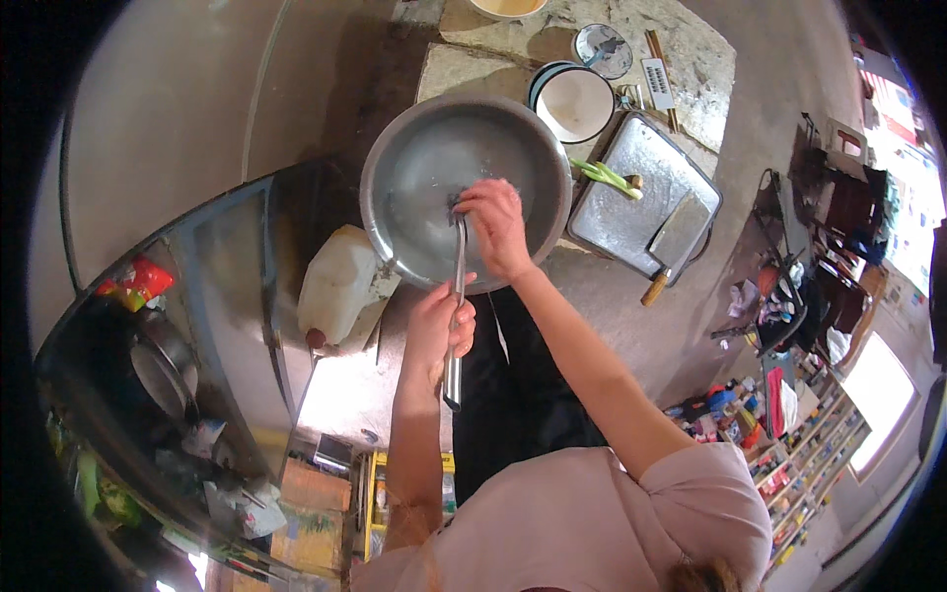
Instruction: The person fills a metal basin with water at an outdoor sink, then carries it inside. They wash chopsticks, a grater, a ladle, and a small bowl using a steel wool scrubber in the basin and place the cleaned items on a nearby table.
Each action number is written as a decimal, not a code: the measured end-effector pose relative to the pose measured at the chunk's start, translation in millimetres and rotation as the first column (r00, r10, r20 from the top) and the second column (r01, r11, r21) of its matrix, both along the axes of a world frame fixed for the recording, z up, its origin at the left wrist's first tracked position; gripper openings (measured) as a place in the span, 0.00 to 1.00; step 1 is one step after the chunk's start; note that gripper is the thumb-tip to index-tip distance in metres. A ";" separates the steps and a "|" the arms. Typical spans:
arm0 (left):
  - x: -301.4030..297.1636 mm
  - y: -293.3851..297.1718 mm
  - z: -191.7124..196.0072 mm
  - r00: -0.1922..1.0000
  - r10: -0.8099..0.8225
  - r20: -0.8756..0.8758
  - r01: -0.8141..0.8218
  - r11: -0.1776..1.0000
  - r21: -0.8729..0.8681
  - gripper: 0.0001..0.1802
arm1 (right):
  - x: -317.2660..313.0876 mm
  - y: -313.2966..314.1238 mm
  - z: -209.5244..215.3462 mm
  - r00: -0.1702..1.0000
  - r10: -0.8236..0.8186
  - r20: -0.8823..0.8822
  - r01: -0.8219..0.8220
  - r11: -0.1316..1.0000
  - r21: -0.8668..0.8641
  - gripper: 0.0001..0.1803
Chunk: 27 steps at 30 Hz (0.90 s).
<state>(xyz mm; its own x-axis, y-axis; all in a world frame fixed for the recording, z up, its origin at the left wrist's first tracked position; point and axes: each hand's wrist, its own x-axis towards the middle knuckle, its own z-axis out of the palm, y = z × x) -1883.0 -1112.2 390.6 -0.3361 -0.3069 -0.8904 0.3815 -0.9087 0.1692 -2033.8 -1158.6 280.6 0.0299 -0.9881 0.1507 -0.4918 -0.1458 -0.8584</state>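
Your left hand (441,326) is wrapped around the handle of a long metal utensil (457,316), fingers closed firmly on it just below the basin's near rim, with the handle's end sticking out toward your body. The utensil runs up from those fingers into the large metal basin (395,158), which holds a shallow layer of water. Your right hand (496,227) sits at the utensil's far end inside the basin, its fingers pinched on a small dark scrubbing pad (461,203) pressed against the metal; what kind of head the utensil has is hidden under that hand. Right of your right fingers, on the stone surface (691,59), lies a metal tray (631,212) carrying green onions (604,176) and a cleaver (673,242). Beyond them stands a white enamel pot (572,104). Left of your left fingers lies a white plastic jug (335,286).
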 end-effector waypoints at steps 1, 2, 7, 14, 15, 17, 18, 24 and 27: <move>1.3 1.5 0.6 1.000 0.010 -0.027 -0.009 1.000 0.008 0.19 | -5.5 -3.9 -2.9 0.999 -0.035 0.040 0.035 0.999 0.009 0.09; 3.1 2.7 1.4 1.000 0.005 -0.025 -0.005 1.000 0.016 0.19 | -8.1 -4.4 -10.7 0.988 -0.135 0.074 0.129 0.988 0.087 0.08; 4.8 -0.3 -1.1 0.998 0.038 -0.055 -0.037 0.999 0.029 0.19 | 10.7 8.6 3.1 0.991 0.122 -0.049 -0.121 0.993 0.011 0.08; 15.7 9.3 4.7 0.992 0.056 -0.113 -0.053 0.998 0.026 0.19 | -20.6 -6.5 -37.2 0.901 -0.351 0.256 0.284 0.921 0.266 0.10; 18.3 12.1 6.0 0.991 0.070 -0.113 -0.069 0.998 0.013 0.19 | -26.7 -8.7 -41.4 0.891 -0.364 0.271 0.273 0.907 0.321 0.11; 17.4 17.0 6.5 0.999 0.000 0.036 0.001 0.999 -0.048 0.20 | -30.4 -12.2 -54.6 0.845 -0.438 0.307 0.299 0.863 0.408 0.12; 15.2 18.7 4.1 0.993 -0.033 0.111 0.042 0.996 -0.075 0.20 | -31.6 -15.6 -66.2 0.851 -0.479 0.216 0.370 0.838 0.401 0.12; 14.9 23.9 -26.4 0.923 -0.149 0.355 0.197 0.975 -0.102 0.18 | -5.9 -11.9 -105.2 0.828 -0.511 0.230 0.293 0.745 0.600 0.12; 9.1 22.7 -31.3 0.887 -0.190 0.421 0.238 0.969 -0.064 0.18 | 5.1 -3.8 -90.8 0.759 -0.456 0.464 0.185 0.835 0.518 0.13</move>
